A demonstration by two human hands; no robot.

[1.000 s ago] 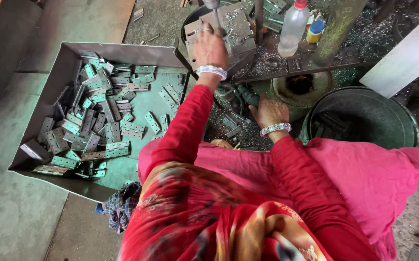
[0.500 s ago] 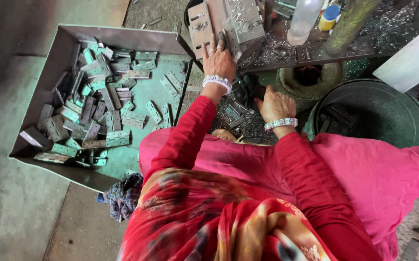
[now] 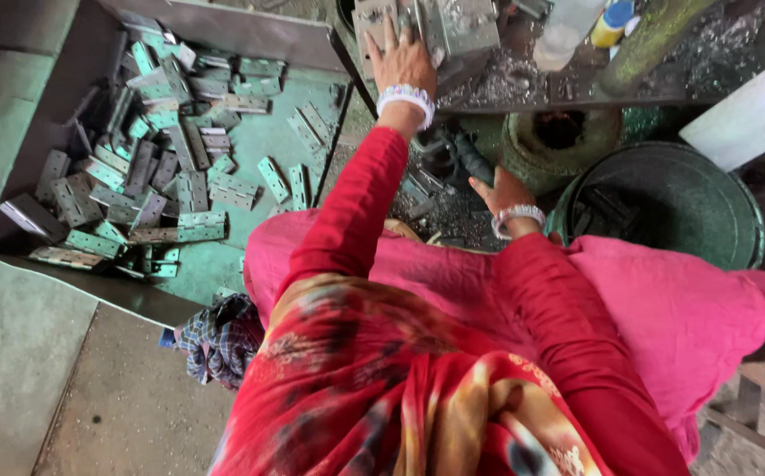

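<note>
**A:** ok so what are the hands doing? Left hand (image 3: 403, 60) is stretched up top, fingers spread flat on a grey metal plate piece (image 3: 375, 26) sitting on the grimy desk (image 3: 541, 88), right next to a boxy grey metal machine block (image 3: 462, 31). Not pinching anything, just pressing on it.

**B:** yep, white beaded bracelet (image 3: 406, 97) on that wrist too. Right hand (image 3: 501, 189) is lower down, below the desk edge, over a dark heap of small metal parts (image 3: 440, 198). Fingers look loosely open, but I can't tell if it has hold of a piece, the heap is too dark.

**A:** and the big stash is off to the left: a wide grey sheet-metal tray (image 3: 250, 31) with a green floor, full of flat grey-green metal hinges (image 3: 162, 167) piled mostly on its left half.

**B:** also a round dark green bucket (image 3: 664, 203) just right of the right hand, and a clear plastic bottle (image 3: 563, 31) standing on the desk.
</note>
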